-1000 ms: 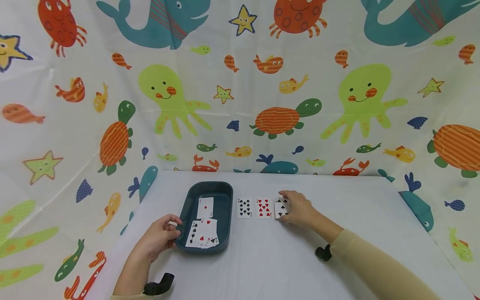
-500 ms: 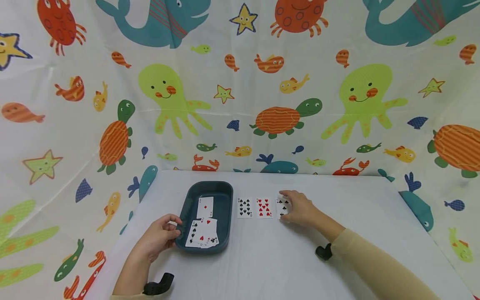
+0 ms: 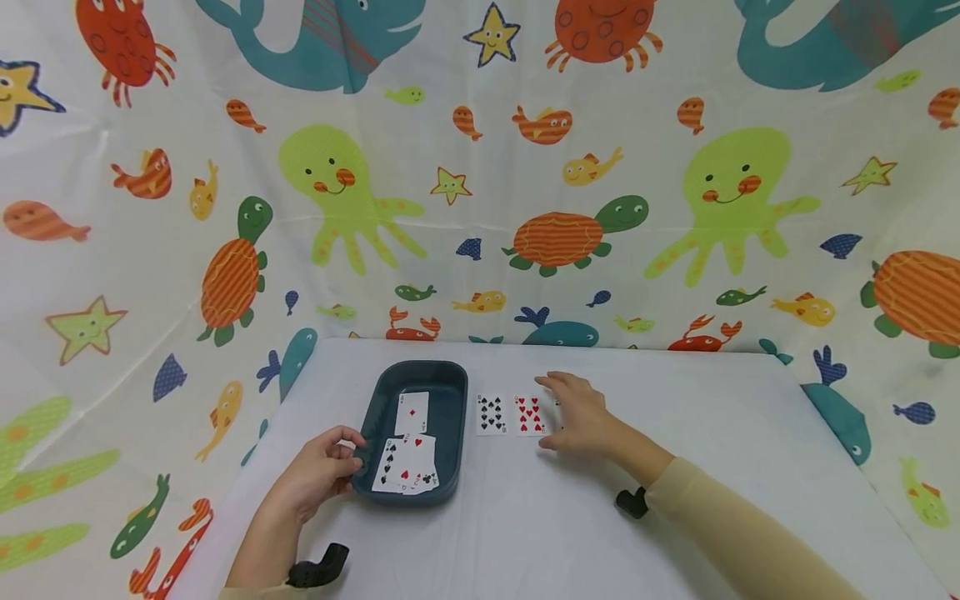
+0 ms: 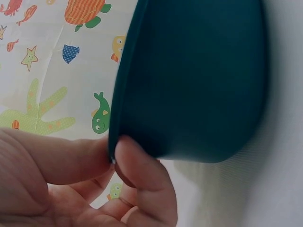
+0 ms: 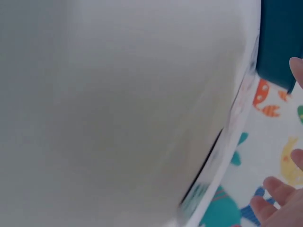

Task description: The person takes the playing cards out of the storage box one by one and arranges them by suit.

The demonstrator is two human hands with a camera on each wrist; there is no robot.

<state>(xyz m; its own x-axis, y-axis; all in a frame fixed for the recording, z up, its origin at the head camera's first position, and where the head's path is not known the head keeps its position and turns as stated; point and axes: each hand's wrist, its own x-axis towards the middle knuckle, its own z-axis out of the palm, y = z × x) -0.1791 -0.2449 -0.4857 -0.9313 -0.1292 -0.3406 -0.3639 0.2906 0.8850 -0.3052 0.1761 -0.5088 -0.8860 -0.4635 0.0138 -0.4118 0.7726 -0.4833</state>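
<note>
Dark teal plastic tray (image 3: 450,387) on white table (image 3: 525,533), left of centre; several playing cards (image 3: 408,454) inside. Right of tray: spade card (image 3: 491,414), then heart card (image 3: 529,415). Left hand (image 3: 318,475) at tray's near-left corner; right hand (image 3: 581,417) just right of heart card.

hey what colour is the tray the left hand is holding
The tray is dark teal, a plain blue-green with no pattern. The head view shows it best.
</note>
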